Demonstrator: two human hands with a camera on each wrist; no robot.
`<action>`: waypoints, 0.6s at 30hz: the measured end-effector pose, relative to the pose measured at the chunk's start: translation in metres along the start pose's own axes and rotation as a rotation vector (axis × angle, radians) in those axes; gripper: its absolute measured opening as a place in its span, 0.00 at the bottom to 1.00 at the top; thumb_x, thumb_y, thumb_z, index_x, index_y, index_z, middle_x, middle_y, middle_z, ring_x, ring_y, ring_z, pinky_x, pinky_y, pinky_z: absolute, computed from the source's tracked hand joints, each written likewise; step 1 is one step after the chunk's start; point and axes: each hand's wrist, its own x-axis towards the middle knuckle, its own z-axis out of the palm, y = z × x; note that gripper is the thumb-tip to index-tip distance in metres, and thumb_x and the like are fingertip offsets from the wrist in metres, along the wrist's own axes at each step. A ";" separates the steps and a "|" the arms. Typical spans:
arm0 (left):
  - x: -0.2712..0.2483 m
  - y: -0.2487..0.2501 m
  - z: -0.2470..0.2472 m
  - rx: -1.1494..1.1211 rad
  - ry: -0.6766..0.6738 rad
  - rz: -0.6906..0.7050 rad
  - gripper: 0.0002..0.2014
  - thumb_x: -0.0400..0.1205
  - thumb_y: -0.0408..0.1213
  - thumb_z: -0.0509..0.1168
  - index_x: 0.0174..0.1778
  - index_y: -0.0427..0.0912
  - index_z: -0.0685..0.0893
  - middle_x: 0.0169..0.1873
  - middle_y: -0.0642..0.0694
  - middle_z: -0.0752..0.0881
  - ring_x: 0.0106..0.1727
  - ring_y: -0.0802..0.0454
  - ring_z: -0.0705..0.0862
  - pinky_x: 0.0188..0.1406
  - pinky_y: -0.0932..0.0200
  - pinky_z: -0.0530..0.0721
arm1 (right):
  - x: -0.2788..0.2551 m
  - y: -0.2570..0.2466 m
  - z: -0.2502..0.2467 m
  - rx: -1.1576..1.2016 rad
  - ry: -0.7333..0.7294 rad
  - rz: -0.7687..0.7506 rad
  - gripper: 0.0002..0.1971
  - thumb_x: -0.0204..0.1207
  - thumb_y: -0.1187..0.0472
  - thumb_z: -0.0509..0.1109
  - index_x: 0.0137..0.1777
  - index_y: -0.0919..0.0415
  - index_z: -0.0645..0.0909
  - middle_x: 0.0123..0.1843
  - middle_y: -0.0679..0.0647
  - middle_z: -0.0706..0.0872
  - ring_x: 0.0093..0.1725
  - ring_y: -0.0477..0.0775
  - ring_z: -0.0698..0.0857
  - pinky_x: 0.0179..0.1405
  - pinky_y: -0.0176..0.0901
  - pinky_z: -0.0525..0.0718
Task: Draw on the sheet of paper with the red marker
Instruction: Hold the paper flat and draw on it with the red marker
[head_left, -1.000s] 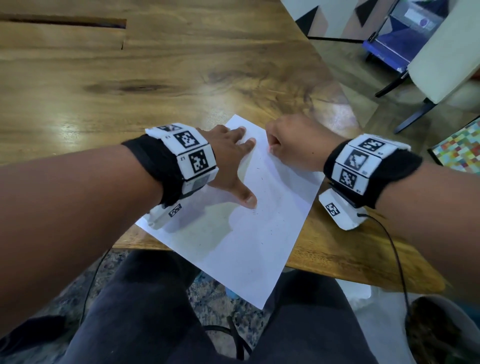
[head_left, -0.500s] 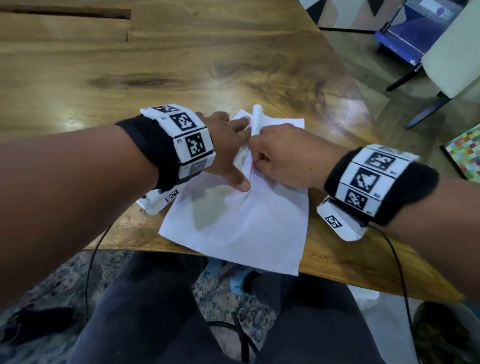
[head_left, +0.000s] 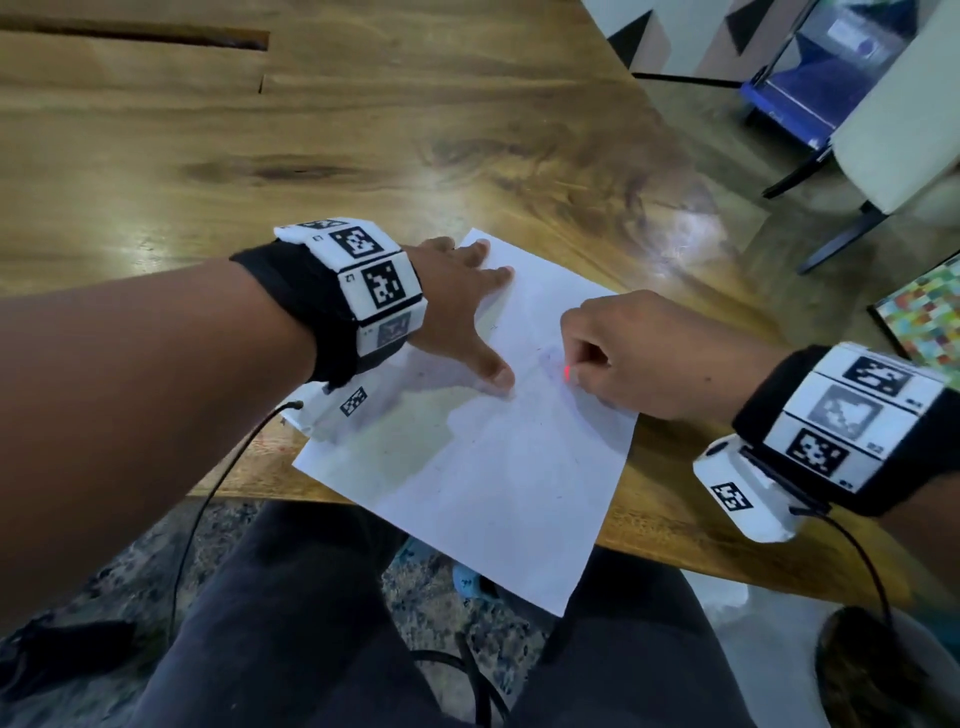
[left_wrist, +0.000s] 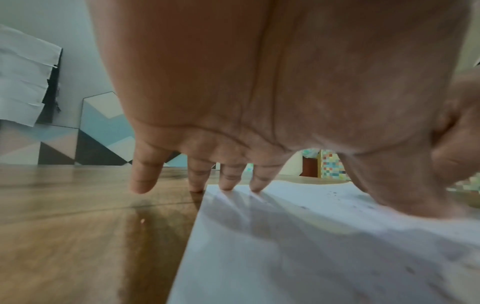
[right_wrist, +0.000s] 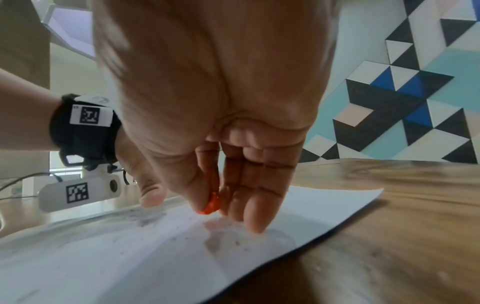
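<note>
- Sheet of paper flat on wooden table, near corner overhanging the table edge.
- Left hand: fingers spread straight, pressing the sheet's far-left part.
- Right hand: thumb and fingers pinching red marker, tip at mid-sheet.
- No legible writing; wristbands show black-and-white square codes.

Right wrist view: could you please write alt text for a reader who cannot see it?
A right hand pinches a red marker between thumb and fingers, just above a white sheet of paper on a wooden table. The left hand's thumb touches the sheet behind it.
</note>
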 end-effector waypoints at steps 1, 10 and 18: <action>0.000 0.001 0.001 -0.010 0.010 -0.012 0.64 0.63 0.83 0.62 0.89 0.57 0.41 0.89 0.52 0.40 0.89 0.44 0.45 0.81 0.32 0.59 | 0.003 -0.002 -0.001 0.006 0.007 0.000 0.06 0.79 0.54 0.66 0.40 0.51 0.77 0.40 0.45 0.82 0.43 0.49 0.81 0.44 0.53 0.83; 0.001 0.004 0.007 0.015 0.049 -0.005 0.68 0.62 0.83 0.65 0.90 0.49 0.43 0.90 0.49 0.43 0.89 0.41 0.48 0.78 0.31 0.62 | 0.069 -0.016 -0.008 -0.107 0.109 -0.019 0.09 0.80 0.59 0.64 0.41 0.48 0.68 0.44 0.54 0.81 0.44 0.59 0.79 0.38 0.48 0.75; 0.000 0.004 0.004 0.041 0.023 -0.007 0.68 0.62 0.83 0.64 0.90 0.51 0.40 0.89 0.52 0.41 0.89 0.41 0.48 0.77 0.30 0.64 | 0.079 0.000 -0.014 -0.174 0.115 -0.044 0.06 0.78 0.59 0.63 0.39 0.52 0.74 0.41 0.50 0.80 0.43 0.58 0.81 0.33 0.49 0.75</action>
